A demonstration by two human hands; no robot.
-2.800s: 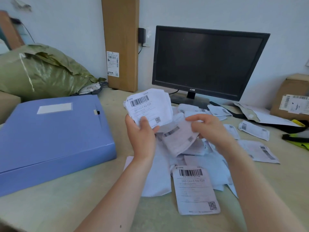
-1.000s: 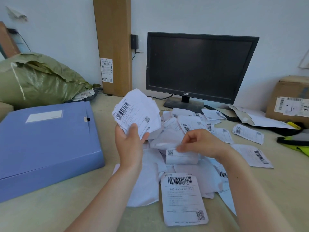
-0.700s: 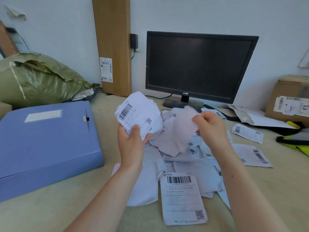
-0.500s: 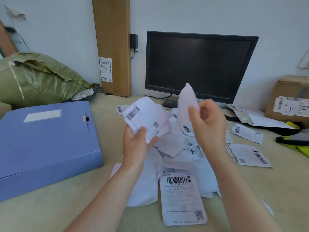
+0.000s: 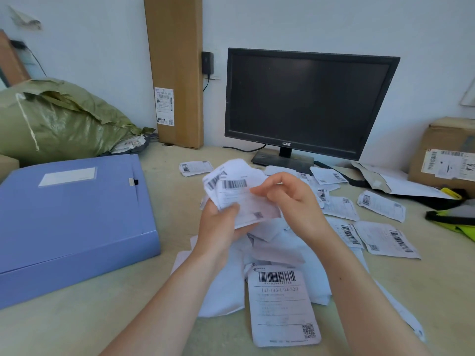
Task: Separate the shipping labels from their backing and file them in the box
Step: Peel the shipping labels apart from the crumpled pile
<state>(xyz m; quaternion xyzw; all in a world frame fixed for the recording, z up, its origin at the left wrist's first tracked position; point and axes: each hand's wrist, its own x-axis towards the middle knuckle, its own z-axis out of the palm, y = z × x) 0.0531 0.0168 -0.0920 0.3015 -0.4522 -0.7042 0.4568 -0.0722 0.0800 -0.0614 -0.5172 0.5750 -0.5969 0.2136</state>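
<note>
**Both hands at the label stack, box closed on the left**

Your left hand grips a stack of labels above the middle of the desk, thumb pressed on the front sheet, barcode side facing you. Your right hand is at the stack's right edge, fingers curled, fingertips on the top label. Pinch or plain touch: cannot tell.

The blue file box lies flat on the desk to the left of your hands, lid closed, apart from the stack.

Under your wrists there is a heap of blank white backing sheets. A large label lies face up on its near edge. More loose labels are scattered to the right, and one single label lies beyond the stack, toward the wall.

At the back:
- a dark monitor
- a tall cardboard carton leaning on the wall
- a green sack behind the file box
- a brown cardboard box at the far right
- something yellow-green at the right edge, too cropped to identify
</note>
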